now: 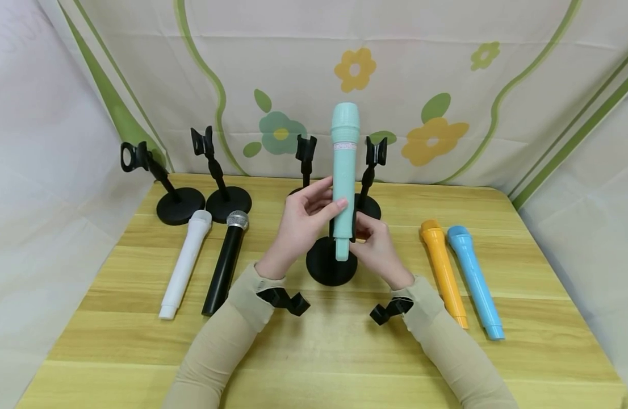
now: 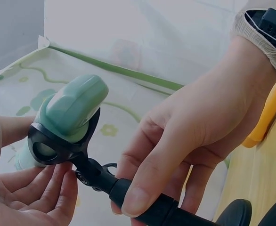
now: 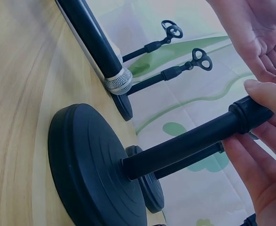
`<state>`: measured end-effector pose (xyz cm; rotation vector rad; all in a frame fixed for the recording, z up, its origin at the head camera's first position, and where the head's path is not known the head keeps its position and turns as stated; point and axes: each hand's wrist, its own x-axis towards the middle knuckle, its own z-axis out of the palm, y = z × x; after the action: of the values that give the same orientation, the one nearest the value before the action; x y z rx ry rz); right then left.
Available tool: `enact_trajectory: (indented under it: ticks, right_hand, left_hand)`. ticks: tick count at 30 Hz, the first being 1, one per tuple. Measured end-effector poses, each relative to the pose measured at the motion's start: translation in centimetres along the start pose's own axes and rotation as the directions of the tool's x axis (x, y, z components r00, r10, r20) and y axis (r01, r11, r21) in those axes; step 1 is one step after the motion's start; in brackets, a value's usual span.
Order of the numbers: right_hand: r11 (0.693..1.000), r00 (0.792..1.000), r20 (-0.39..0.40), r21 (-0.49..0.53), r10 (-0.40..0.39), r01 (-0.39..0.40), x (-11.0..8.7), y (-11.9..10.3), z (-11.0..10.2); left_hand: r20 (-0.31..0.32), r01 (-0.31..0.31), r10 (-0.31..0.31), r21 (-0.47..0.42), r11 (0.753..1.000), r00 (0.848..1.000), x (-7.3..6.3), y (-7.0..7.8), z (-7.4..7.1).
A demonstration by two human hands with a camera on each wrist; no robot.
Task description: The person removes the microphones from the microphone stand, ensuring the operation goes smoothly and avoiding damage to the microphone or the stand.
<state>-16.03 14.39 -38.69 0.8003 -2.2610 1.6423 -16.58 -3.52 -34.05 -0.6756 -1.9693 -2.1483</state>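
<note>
A mint-green microphone (image 1: 346, 170) stands nearly upright in the black clip (image 2: 84, 150) of a microphone stand, whose round base (image 1: 331, 270) is at the table's middle. My left hand (image 1: 300, 222) holds the microphone's lower body, thumb on its front and fingers behind it. Just below the clip, my right hand (image 1: 379, 245) grips the stand's black pole (image 3: 185, 139) between thumb and fingers. The left wrist view shows the microphone's tail end (image 2: 77, 103) sticking out through the clip. Part of the pole is hidden behind the microphone in the head view.
To the left lie a white microphone (image 1: 186, 264) and a black microphone (image 1: 226, 264). Orange (image 1: 444, 272) and blue (image 1: 476, 281) microphones are at the right. Along the back stand several empty stands, including ones at far left (image 1: 180, 205), left (image 1: 229, 203) and right of centre (image 1: 370, 205).
</note>
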Motion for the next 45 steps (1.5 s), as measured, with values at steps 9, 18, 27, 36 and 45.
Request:
enact_trajectory:
  ticks: [9,18,27,36,45]
  right_hand:
    - [1.0,1.0,0.002,0.001,-0.002,0.002,0.0,0.2,-0.2]
    - [1.0,1.0,-0.002,0.004,-0.007,0.007,0.1,0.2,-0.2]
    - [1.0,1.0,-0.003,-0.004,-0.008,0.008,0.1,0.1,-0.1]
    - [1.0,1.0,0.004,0.011,0.007,-0.007,0.1,2.5,0.1]
    - [0.999,1.0,-0.005,0.045,-0.028,0.028,-0.1,4.1,0.1]
  left_hand:
    - [0.001,-0.011,0.011,0.0,1.0,1.0,0.2,0.0,0.2]
    - [-0.011,0.012,-0.012,-0.006,1.0,1.0,0.6,0.2,0.1]
    - [-0.006,0.018,-0.018,-0.009,1.0,1.0,1.0,0.2,0.0]
    - [-0.01,0.039,-0.04,-0.041,0.998,0.999,1.7,0.3,-0.3]
    - [-0.006,0.069,-0.069,-0.067,0.995,0.998,2.2,0.6,-0.4]
